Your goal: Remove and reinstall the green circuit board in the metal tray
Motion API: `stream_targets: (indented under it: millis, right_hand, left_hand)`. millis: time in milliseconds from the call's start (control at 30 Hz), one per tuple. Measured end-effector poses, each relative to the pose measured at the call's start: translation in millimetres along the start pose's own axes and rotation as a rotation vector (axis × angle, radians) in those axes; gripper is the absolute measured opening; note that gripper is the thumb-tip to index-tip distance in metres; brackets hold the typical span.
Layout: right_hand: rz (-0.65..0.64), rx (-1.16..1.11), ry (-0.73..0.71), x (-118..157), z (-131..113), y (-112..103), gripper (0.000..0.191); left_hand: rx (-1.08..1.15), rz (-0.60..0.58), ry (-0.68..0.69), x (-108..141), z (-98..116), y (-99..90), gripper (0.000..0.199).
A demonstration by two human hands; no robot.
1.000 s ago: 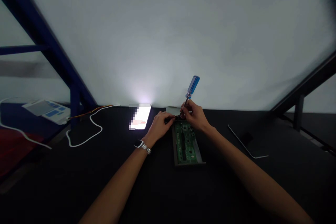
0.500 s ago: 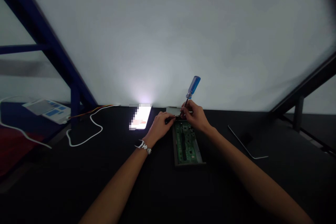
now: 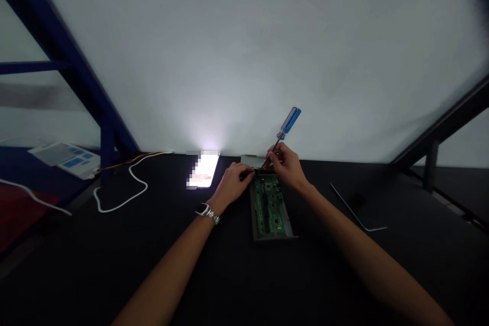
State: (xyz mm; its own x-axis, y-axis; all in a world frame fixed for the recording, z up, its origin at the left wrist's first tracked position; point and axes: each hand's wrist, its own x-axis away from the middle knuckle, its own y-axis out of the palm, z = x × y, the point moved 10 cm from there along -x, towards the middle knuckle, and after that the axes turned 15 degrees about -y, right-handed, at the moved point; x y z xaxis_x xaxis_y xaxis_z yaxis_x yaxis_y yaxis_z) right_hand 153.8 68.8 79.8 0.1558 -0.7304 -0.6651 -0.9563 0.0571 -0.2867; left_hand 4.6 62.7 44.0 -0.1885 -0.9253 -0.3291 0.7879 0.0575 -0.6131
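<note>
A green circuit board (image 3: 273,209) lies in a shallow metal tray (image 3: 275,238) on the black table. My right hand (image 3: 286,165) pinches the shaft of a screwdriver (image 3: 289,122) with a clear blue handle. The screwdriver leans up to the right, its tip down at the far end of the board. My left hand (image 3: 234,181) is at the far left corner of the tray, thumb and fingers closed near the tip. What the left fingers hold, if anything, is too dark to make out.
Left of the hands lies a lit phone (image 3: 204,169). A white cable (image 3: 141,191) curls farther left, near a printed sheet (image 3: 71,159) and a blue frame post (image 3: 108,147). A thin bent metal strip (image 3: 349,210) lies to the right. A pale wall (image 3: 244,51) rises behind the table.
The screwdriver has tilted farther to the right, its handle shifting right and its tip slightly left. My left hand has stayed almost in place.
</note>
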Motion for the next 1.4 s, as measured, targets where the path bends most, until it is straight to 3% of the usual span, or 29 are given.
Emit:
stream_targets:
  millis: [267, 567, 800, 1000, 1400]
  right_hand:
    - [0.047, -0.086, 0.042, 4, 2, -6, 0.023]
    - [0.175, -0.138, 0.081, 8, 3, -17, 0.028]
    - [0.286, -0.296, 0.203, 39, 24, -31, 0.031]
    - [0.318, -0.368, 0.302, 70, 38, -27, 0.035]
    - [0.361, -0.473, 0.404, 87, 40, -9, 0.033]
  left_hand:
    - [-0.004, -0.080, 0.047, 4, 9, 6.0, 0.010]
    - [0.027, -0.114, 0.048, 3, 4, 9.9, 0.010]
    - [0.146, -0.095, -0.029, 9, 0, 0.3, 0.012]
    - [0.241, -0.031, -0.090, 11, -5, -3.8, 0.013]
    - [0.281, 0.028, -0.080, 13, -4, -1.7, 0.007]
